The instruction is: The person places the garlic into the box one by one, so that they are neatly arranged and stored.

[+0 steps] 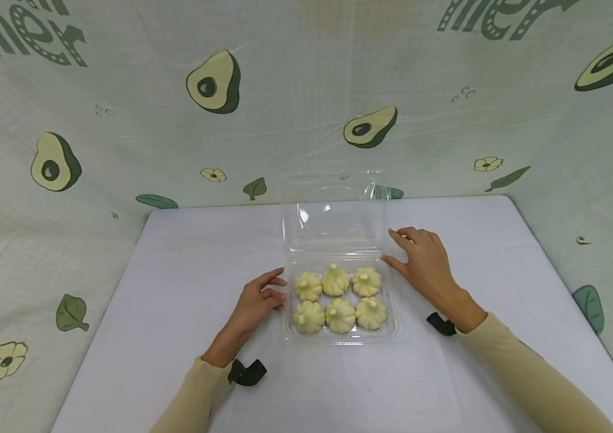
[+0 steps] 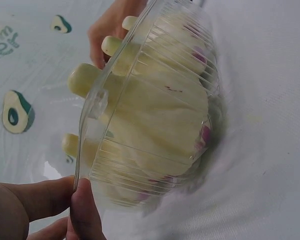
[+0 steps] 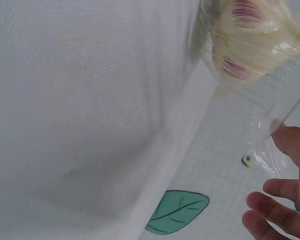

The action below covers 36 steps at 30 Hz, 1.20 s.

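A clear plastic clamshell container (image 1: 345, 343) lies open on the table, its lid (image 1: 333, 225) tilted up at the back. Inside sit several pale garlic bulbs (image 1: 341, 316) in two rows, stems upward; purple patches show low on the bulbs (image 2: 160, 115) in the left wrist view. My left hand (image 1: 255, 304) is at the container's left side, and in its wrist view the thumb and a finger pinch the rim (image 2: 82, 135). At the back right corner, my right hand (image 1: 426, 261) touches the rim with its thumb (image 3: 290, 140), the other fingers held apart from it.
A white-covered table (image 1: 204, 252) bears the container. Behind and at both sides hangs a pale cloth (image 1: 295, 72) printed with avocados, leaves and flowers. Black straps (image 1: 248, 373) show near both wrists.
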Each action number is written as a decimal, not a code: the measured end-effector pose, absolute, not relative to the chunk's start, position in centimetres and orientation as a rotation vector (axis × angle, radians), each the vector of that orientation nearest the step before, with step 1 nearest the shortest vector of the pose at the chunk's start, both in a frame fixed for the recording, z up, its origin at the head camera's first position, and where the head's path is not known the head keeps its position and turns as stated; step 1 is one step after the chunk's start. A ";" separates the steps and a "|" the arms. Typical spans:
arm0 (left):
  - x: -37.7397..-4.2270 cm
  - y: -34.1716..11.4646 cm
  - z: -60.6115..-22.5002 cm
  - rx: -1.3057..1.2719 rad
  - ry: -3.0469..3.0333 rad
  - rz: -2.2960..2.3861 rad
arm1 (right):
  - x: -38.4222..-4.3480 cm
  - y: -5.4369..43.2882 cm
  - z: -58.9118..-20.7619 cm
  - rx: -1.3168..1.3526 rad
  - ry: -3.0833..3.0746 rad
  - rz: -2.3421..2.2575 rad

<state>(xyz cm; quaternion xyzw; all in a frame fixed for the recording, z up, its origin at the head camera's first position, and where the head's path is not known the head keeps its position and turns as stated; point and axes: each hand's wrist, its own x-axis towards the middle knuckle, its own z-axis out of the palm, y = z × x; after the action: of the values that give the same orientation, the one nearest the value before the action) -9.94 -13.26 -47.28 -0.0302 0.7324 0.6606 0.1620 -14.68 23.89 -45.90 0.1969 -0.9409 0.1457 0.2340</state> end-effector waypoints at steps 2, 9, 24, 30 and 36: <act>-10.0 -13.3 -47.4 -0.085 2.094 1.882 | -14.7 23.9 -45.9 0.543 -2.577 0.397; -9.9 -13.3 -47.4 -0.082 2.098 1.888 | -14.5 23.9 -46.0 0.553 -2.552 0.405; -10.1 -13.3 -47.2 -0.088 2.075 1.892 | -14.0 24.1 -46.0 0.558 -2.535 0.404; -10.1 -13.2 -47.1 -0.093 2.081 1.893 | -13.9 24.1 -46.0 0.556 -2.539 0.397; -10.2 -13.1 -47.1 -0.083 2.093 1.891 | -13.7 24.2 -45.9 0.549 -2.544 0.395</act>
<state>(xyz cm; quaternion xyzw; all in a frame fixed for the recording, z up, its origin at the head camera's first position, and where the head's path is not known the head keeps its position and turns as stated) -10.18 -13.11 -47.15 -0.0292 0.7323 0.6614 0.1592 -13.71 24.17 -45.95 0.2018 -0.9353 0.1452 0.2520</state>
